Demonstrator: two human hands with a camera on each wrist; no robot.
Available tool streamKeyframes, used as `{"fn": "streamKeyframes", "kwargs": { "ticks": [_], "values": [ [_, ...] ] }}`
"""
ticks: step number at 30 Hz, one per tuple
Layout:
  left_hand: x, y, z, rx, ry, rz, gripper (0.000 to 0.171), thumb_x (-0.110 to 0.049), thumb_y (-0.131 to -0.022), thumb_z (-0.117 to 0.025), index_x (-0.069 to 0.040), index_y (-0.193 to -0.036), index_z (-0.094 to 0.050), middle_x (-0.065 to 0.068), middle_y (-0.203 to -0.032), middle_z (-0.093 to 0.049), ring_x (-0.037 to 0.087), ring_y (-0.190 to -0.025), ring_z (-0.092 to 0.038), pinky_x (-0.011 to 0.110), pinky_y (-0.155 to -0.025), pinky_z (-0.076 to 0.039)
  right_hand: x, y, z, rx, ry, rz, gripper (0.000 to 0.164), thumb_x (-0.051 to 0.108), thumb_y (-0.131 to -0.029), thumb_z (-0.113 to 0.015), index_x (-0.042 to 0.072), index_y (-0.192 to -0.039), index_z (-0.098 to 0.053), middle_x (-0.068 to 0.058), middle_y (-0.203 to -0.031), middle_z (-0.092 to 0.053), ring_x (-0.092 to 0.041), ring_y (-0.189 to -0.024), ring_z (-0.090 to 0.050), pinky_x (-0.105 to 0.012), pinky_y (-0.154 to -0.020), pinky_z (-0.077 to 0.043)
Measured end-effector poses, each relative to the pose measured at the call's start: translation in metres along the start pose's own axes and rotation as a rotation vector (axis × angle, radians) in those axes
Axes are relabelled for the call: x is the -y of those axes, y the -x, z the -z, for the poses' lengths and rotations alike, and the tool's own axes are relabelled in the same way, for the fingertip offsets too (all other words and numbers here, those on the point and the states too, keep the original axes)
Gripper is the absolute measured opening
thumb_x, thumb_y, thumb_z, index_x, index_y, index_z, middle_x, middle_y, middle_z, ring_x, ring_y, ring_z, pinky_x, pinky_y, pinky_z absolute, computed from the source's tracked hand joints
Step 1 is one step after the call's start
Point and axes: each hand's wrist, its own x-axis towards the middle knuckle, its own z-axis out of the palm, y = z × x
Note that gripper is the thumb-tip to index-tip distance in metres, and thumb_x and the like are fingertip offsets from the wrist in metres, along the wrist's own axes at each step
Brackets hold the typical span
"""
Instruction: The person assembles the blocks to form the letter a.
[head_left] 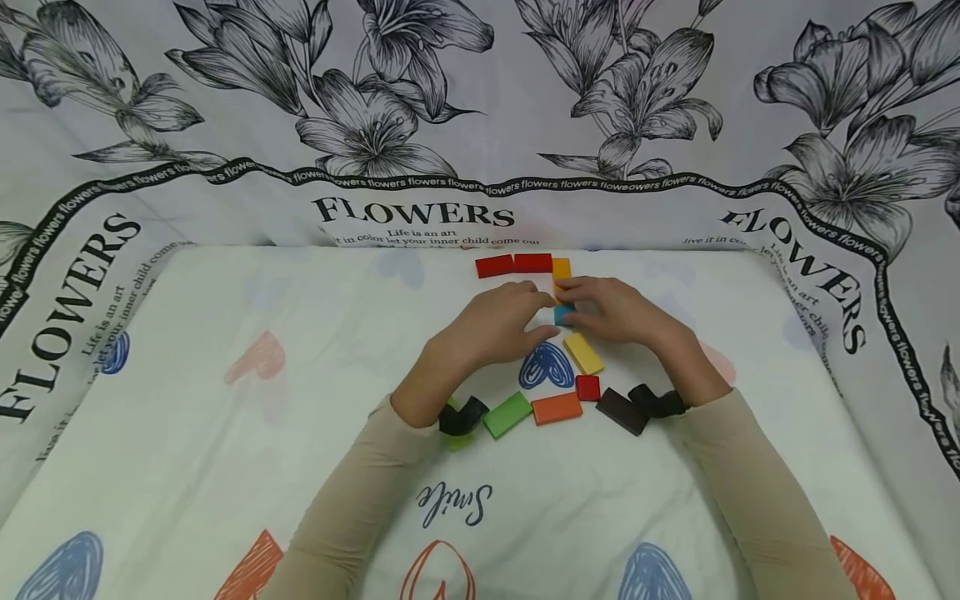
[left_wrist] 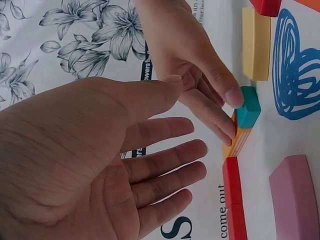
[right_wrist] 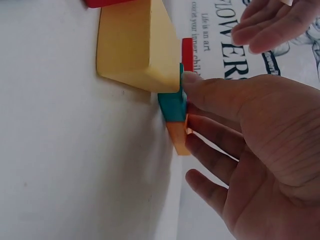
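Note:
My right hand (head_left: 611, 310) touches the blocks at the far side of a curved row. In the left wrist view its thumb tip rests at a teal block (left_wrist: 248, 107), and its other fingertips lie along an orange-yellow block (left_wrist: 239, 142). That block adjoins the teal one and ends at two red blocks (head_left: 533, 262). My left hand (head_left: 495, 325) hovers just left of them, fingers extended and apart, holding nothing. A pale yellow block (head_left: 583, 352) stands nearer me, below the teal block. A pink block (left_wrist: 295, 195) shows in the left wrist view.
The row continues toward me with a small red block (head_left: 588, 387), a dark brown block (head_left: 622, 412), an orange block (head_left: 557, 408) and a green block (head_left: 507, 415). A lime block (head_left: 459, 443) is partly hidden under my left wrist. A patterned cloth (head_left: 187, 375) covers the table.

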Motion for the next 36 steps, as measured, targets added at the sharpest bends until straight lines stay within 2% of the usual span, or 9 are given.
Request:
{"fn": "streamKeyframes", "kwargs": {
  "ticks": [5, 12, 20, 26, 31, 36],
  "values": [
    [-0.001, -0.003, -0.003, 0.020, -0.005, -0.005, 0.049, -0.037, -0.103, -0.068, -0.013, -0.145, -0.065, 0.010, -0.140, -0.068, 0.024, -0.127, -0.064, 0.041, -0.107, -0.058, -0.001, -0.001, 0.000, 0.001, 0.003, -0.010, 0.045, 0.018, -0.104, -0.067, 0.006, -0.147, -0.061, -0.014, -0.164, -0.050, -0.043, -0.155, -0.041, -0.063, -0.126, -0.033],
    [-0.013, -0.005, -0.016, 0.037, -0.060, 0.010, 0.051, -0.039, -0.103, -0.068, -0.015, -0.148, -0.063, 0.008, -0.138, -0.069, 0.022, -0.123, -0.066, 0.037, -0.103, -0.060, 0.001, 0.005, -0.001, 0.018, 0.026, -0.071, 0.043, 0.019, -0.104, -0.067, 0.006, -0.145, -0.063, -0.014, -0.162, -0.052, -0.044, -0.155, -0.042, -0.064, -0.124, -0.036],
    [-0.017, -0.005, -0.018, 0.035, -0.120, 0.021, 0.050, -0.043, -0.102, -0.069, -0.014, -0.142, -0.067, 0.006, -0.120, -0.073, 0.018, -0.107, -0.067, 0.031, -0.094, -0.061, 0.004, -0.002, 0.001, -0.014, 0.046, 0.000, 0.042, 0.015, -0.104, -0.067, 0.003, -0.144, -0.064, -0.016, -0.161, -0.053, -0.044, -0.153, -0.045, -0.062, -0.125, -0.036],
    [-0.021, -0.010, -0.026, 0.039, -0.150, 0.053, 0.046, -0.047, -0.103, -0.066, -0.011, -0.131, -0.071, 0.002, -0.105, -0.073, 0.016, -0.095, -0.065, 0.026, -0.079, -0.059, 0.002, -0.007, 0.002, -0.022, 0.030, 0.017, 0.042, 0.015, -0.103, -0.068, 0.002, -0.143, -0.064, -0.016, -0.161, -0.053, -0.043, -0.153, -0.045, -0.062, -0.125, -0.036],
    [-0.027, -0.013, -0.036, 0.033, -0.147, 0.047, 0.049, -0.051, -0.101, -0.067, -0.010, -0.127, -0.072, 0.002, -0.107, -0.071, 0.015, -0.095, -0.063, 0.025, -0.077, -0.058, 0.002, -0.008, 0.003, -0.034, 0.007, 0.014, 0.043, 0.014, -0.102, -0.070, 0.002, -0.143, -0.065, -0.015, -0.160, -0.054, -0.042, -0.153, -0.045, -0.061, -0.126, -0.035],
    [-0.035, -0.018, -0.053, 0.009, -0.198, 0.016, 0.050, -0.050, -0.101, -0.068, -0.009, -0.129, -0.071, 0.004, -0.113, -0.073, 0.018, -0.101, -0.067, 0.029, -0.081, -0.060, -0.002, -0.004, 0.002, -0.015, -0.012, -0.020, 0.044, 0.016, -0.103, -0.069, 0.003, -0.144, -0.063, -0.014, -0.162, -0.052, -0.041, -0.154, -0.043, -0.060, -0.127, -0.034]
  ]
}}
